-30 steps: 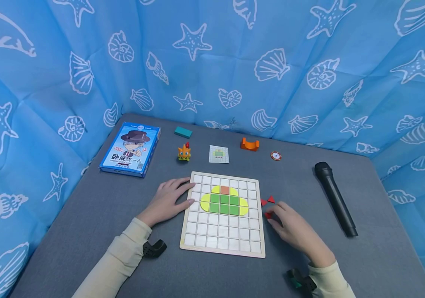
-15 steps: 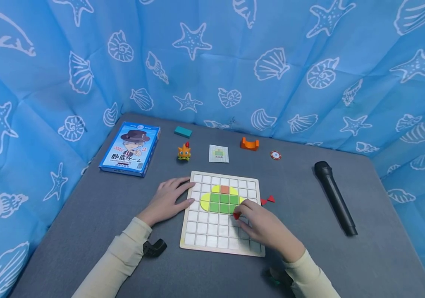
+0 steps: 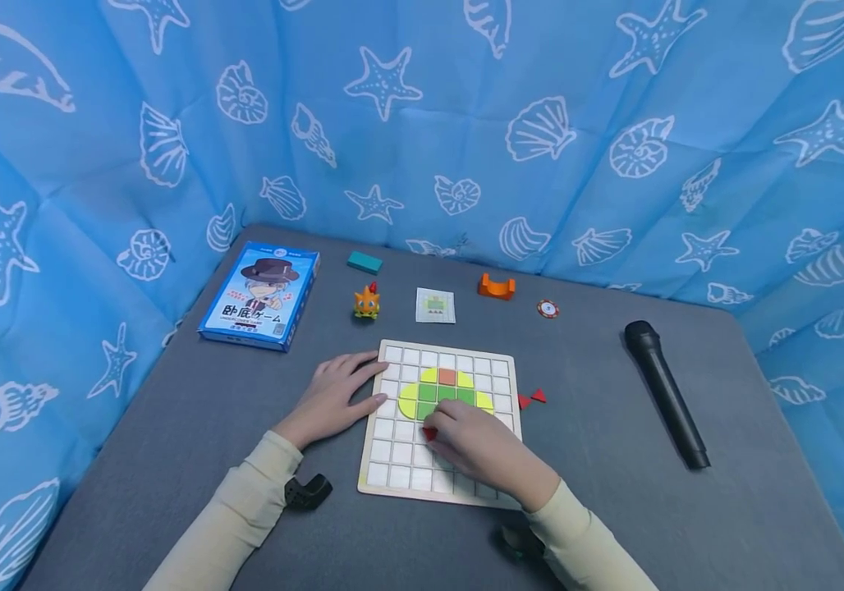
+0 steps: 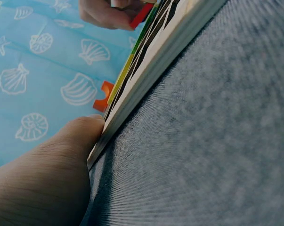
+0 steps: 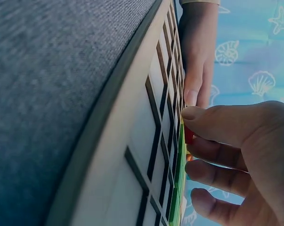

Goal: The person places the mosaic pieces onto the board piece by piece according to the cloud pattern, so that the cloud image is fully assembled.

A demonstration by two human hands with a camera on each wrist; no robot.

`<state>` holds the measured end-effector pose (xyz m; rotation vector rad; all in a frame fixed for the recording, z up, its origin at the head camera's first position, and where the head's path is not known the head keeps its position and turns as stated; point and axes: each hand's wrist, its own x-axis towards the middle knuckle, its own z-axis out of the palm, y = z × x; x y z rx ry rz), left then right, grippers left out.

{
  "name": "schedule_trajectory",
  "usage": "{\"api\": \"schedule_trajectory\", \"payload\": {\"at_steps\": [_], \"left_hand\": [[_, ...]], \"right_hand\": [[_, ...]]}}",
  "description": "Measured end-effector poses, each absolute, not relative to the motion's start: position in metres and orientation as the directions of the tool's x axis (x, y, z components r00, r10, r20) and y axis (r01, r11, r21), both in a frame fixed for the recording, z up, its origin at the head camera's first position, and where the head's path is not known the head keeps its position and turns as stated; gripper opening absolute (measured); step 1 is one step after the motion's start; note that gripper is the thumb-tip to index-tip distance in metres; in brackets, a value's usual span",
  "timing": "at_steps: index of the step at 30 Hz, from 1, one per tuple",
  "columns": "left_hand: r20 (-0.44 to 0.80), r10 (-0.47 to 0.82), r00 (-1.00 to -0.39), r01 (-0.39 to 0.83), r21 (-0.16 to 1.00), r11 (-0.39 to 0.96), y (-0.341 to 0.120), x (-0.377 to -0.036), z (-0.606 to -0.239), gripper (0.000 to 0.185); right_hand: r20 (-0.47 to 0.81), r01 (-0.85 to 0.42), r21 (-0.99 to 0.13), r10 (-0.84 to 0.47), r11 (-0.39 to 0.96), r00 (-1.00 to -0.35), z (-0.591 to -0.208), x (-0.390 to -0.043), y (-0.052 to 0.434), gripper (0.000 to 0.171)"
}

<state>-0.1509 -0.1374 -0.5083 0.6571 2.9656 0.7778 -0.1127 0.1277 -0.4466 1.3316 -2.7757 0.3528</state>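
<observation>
A square grid board (image 3: 392,476) with a light wooden rim lies on the grey table. Green square tiles (image 3: 427,393), yellow rounded tiles (image 3: 407,402) and one orange-brown square tile (image 3: 447,377) form a shape in its upper half. My right hand (image 3: 484,447) is over the board's middle, pinching a red triangle tile (image 3: 430,433) between thumb and index finger, just below the green row. In the right wrist view the red tile (image 5: 188,135) shows between those fingers. My left hand (image 3: 333,398) rests with straight fingers on the board's left edge.
Two red triangles (image 3: 538,396) lie right of the board. Behind it stand a pattern card (image 3: 435,306), a small orange figure (image 3: 366,302), a teal block (image 3: 364,262), an orange arch (image 3: 496,286) and a chip (image 3: 548,309). A blue box (image 3: 259,295) and black microphone (image 3: 666,394) flank it.
My right hand has picked up a red triangle from beside the board's right edge and carried it left over the board to below the green tiles. The left hand has stayed still.
</observation>
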Motion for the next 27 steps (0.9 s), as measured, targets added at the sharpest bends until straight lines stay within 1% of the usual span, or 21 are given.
{"api": "schedule_trajectory", "payload": {"at_steps": [4,14,19,27], "left_hand": [[0.095,0.400,-0.912,0.395,0.468,0.790,-0.1379,-0.1518,-0.5083,0.058],[0.098,0.401,-0.911,0.398,0.468,0.789,-0.1381,-0.1516,-0.5100,0.058],[0.094,0.403,-0.910,0.398,0.467,0.790,-0.1376,-0.1512,-0.5094,0.058],[0.093,0.400,-0.912,0.395,0.462,0.794,-0.1381,-0.1519,-0.5107,0.058]], "right_hand": [[0.118,-0.775,-0.157,-0.768,0.612,-0.630,-0.4483,-0.1149,0.1249,0.026],[0.103,-0.776,-0.165,-0.772,0.609,-0.628,-0.4483,-0.1165,0.1243,0.030],[0.133,-0.770,-0.173,-0.760,0.614,-0.636,-0.4487,-0.1186,0.1255,0.032],[0.169,-0.764,-0.165,-0.745,0.624,-0.645,-0.4502,-0.1223,0.1252,0.029]]}}
